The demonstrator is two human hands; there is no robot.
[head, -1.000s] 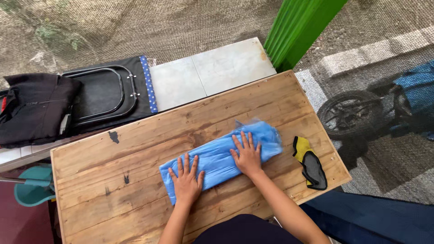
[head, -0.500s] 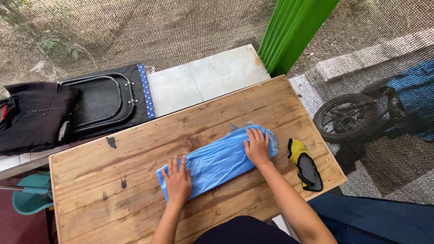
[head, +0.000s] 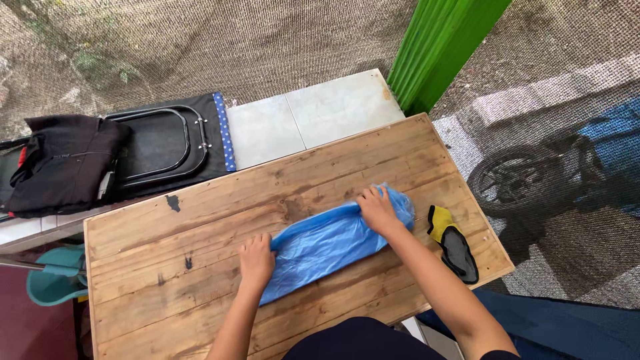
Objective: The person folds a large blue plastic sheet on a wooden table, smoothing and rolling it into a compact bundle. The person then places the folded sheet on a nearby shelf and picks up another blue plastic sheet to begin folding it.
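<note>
A blue plastic bag [head: 327, 243] lies rolled or folded into a long strip across a wooden table [head: 200, 227]. My left hand [head: 257, 259] grips the strip's near left end with the fingers curled on it. My right hand [head: 377, 209] presses and pinches its far right end, where the plastic bunches up. Both forearms reach in from the bottom of the view.
A yellow and black glove or pouch [head: 455, 243] lies at the table's right edge. Behind the table are pale floor tiles [head: 300, 123], a folded black chair [head: 163, 143] and a black bag [head: 60, 163]. A green post [head: 443, 50], a motorbike wheel [head: 517, 183] and a teal object [head: 53, 273] stand around.
My hands have slid apart along the blue bag, from flat on its middle to its two ends. The bag now lies longer and narrower. The view has shifted slightly.
</note>
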